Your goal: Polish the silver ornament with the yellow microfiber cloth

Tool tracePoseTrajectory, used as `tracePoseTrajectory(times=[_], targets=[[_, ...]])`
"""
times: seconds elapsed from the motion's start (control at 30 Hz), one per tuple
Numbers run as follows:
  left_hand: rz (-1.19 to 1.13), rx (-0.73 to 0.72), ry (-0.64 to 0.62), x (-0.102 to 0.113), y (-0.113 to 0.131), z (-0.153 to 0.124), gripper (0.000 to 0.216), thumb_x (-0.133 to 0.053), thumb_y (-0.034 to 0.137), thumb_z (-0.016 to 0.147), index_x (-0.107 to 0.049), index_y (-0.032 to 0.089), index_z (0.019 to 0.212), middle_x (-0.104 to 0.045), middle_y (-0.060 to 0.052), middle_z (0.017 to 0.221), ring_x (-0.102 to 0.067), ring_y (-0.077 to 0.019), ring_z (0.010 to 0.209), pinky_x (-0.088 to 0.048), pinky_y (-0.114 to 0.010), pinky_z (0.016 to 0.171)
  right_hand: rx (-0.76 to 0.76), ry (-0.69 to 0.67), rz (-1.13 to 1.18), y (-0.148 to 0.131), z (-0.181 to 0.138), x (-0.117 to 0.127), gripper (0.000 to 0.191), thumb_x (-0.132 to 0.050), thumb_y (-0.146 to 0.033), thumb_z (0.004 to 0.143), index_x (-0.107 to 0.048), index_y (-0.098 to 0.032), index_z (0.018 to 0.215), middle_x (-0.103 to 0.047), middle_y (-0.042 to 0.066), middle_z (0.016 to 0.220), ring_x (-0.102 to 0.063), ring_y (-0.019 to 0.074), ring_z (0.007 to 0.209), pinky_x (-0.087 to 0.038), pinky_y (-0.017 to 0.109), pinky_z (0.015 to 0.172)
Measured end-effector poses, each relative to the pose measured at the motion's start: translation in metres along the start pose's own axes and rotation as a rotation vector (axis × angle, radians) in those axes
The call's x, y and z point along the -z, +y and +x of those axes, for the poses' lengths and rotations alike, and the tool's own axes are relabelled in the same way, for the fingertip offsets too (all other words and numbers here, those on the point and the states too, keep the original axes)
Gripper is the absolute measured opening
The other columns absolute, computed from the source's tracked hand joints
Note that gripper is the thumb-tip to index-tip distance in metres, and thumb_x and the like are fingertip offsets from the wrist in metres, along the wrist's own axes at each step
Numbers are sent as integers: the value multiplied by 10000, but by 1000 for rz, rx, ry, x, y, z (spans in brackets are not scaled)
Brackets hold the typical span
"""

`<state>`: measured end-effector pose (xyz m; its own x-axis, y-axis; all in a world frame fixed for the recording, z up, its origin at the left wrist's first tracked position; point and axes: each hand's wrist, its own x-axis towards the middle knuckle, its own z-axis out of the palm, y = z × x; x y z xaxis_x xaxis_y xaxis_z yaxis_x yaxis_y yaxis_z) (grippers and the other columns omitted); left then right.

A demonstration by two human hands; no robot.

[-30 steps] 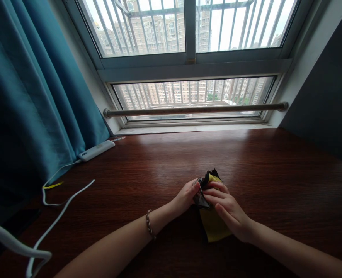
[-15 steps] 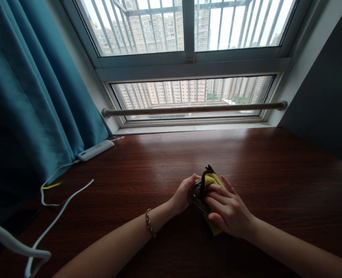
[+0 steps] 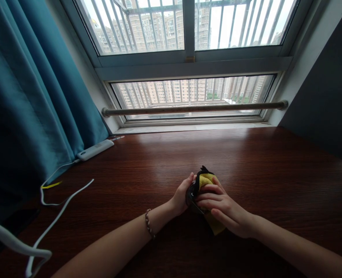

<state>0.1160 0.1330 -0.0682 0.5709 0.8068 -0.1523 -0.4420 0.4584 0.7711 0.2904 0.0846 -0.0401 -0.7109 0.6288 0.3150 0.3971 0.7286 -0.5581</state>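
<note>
My left hand (image 3: 180, 200) is wrapped around the left side of a clear, shiny glass cup (image 3: 191, 196), its thumb up along the side. Much of the cup is hidden behind the cloth and my fingers. My right hand (image 3: 228, 210) presses a yellow cloth (image 3: 206, 179) with a black edge against the cup's open side, fingers bent over the fabric. One corner of the cloth sticks up at the top, and another part hangs below my right hand. Both hands are low over the brown wooden tabletop (image 3: 159, 162).
At the left lies a white power strip (image 3: 96, 150) beside a blue curtain (image 3: 69, 96). White cables (image 3: 63, 208) and a yellow strip (image 3: 52, 185) run along the left side. A metal rail (image 3: 194, 110) crosses the window behind the table.
My right hand and the cloth have shifted slightly left, further over the cup. The cup has turned a little in my left hand, which stays in nearly the same place.
</note>
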Motion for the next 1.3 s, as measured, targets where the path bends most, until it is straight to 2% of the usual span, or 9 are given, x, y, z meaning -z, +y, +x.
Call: tracePoseTrajectory(times=[0.13,0.3,0.47,0.6,0.7,0.83,1.03,1.2,1.3], targets=[[-17,-3,68,3,-4,2,506,-531,552,801,-606,86,981,-648,-88,847,-615,-195,777,-461,-265,709,18,57,-30,2,3,4,299,-285,-246,909,-571,-214,992,-613,11,1000,-424,175,1116,-39,463,1105],[-8,38,62,3,-4,4,466,-556,536,794,-590,104,968,-622,-58,734,-572,-124,568,-423,-204,527,92,287,-470,3,-3,-14,432,-276,-432,922,-591,-155,820,-614,50,809,-465,220,1070,-124,461,1097],[-2,64,21,1,3,3,430,-532,522,817,-592,122,963,-584,-26,658,-528,-95,504,-402,-176,476,14,461,-626,5,-7,-30,616,-157,-573,899,-578,-166,1089,-623,16,1127,-309,287,1278,32,536,1091],[-1,85,-13,-3,9,1,445,-493,527,836,-597,119,982,-621,-69,786,-574,-121,589,-426,-187,505,-2,374,-614,3,-6,-28,609,-239,-574,890,-476,-153,1263,-508,3,1298,-207,317,1323,44,552,1079],[-4,102,-31,-4,11,0,444,-481,523,841,-606,112,955,-625,-80,801,-585,-135,601,-428,-199,510,6,258,-632,2,-6,-25,634,-337,-560,874,-394,-123,1329,-444,17,1355,-173,317,1331,50,538,1079],[-28,87,-12,-1,7,2,438,-492,524,832,-607,110,913,-621,-75,773,-580,-134,602,-427,-204,525,-5,355,-701,1,-6,-26,596,-389,-552,859,-462,-131,1275,-543,34,1258,-312,306,1240,10,543,1069],[-47,-23,88,4,-3,7,422,-557,532,791,-594,122,885,-584,-20,672,-541,-90,566,-407,-175,550,-14,382,-352,-3,-6,-21,388,-442,-405,873,-564,-94,1069,-609,99,1000,-414,246,952,-322,424,874],[13,-93,118,2,-6,6,464,-601,543,744,-606,96,868,-631,-60,723,-581,-153,634,-438,-248,651,-97,317,189,-8,-7,-13,294,-320,-282,909,-584,-197,1009,-604,44,866,-415,207,908,-364,387,836],[39,-131,114,0,-6,5,467,-596,550,739,-614,94,839,-645,-72,754,-591,-170,685,-437,-264,712,-122,270,293,-8,-8,-12,334,-298,-288,924,-565,-237,1119,-593,39,1032,-411,202,1060,-346,389,949]])
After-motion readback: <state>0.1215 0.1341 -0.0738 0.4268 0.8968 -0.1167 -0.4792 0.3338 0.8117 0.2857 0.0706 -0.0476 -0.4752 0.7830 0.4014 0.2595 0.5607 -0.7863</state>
